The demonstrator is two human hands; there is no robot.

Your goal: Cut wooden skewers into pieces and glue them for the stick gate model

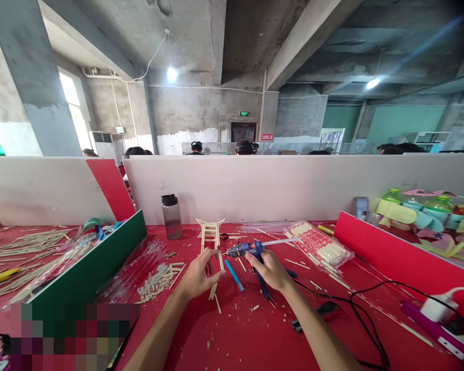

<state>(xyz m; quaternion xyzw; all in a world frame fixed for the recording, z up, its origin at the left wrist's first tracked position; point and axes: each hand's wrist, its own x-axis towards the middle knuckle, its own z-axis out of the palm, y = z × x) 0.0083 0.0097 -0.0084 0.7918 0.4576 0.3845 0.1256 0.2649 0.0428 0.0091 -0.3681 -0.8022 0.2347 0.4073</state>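
My right hand [270, 270] is wrapped round the grip of a blue glue gun [237, 250], its nozzle pointing left. A long translucent glue stick [280, 241] sticks out of the gun's back. At the nozzle is a small frame of pale wooden sticks [210, 232], with long legs running down toward me. My left hand [197, 273] is curled at the left side of these legs, index finger and thumb against the sticks; its other fingers are partly hidden. Between my hands lies a blue pen-like stick [234, 275] on the red table.
Cut stick pieces [158, 281] and plastic wrap lie left. A bottle [172, 216] stands at the back. Bagged sticks [320, 245] lie right, near black cable [355, 304] and a purple power strip [441, 330]. Green [88, 268] and red [402, 252] dividers flank the table.
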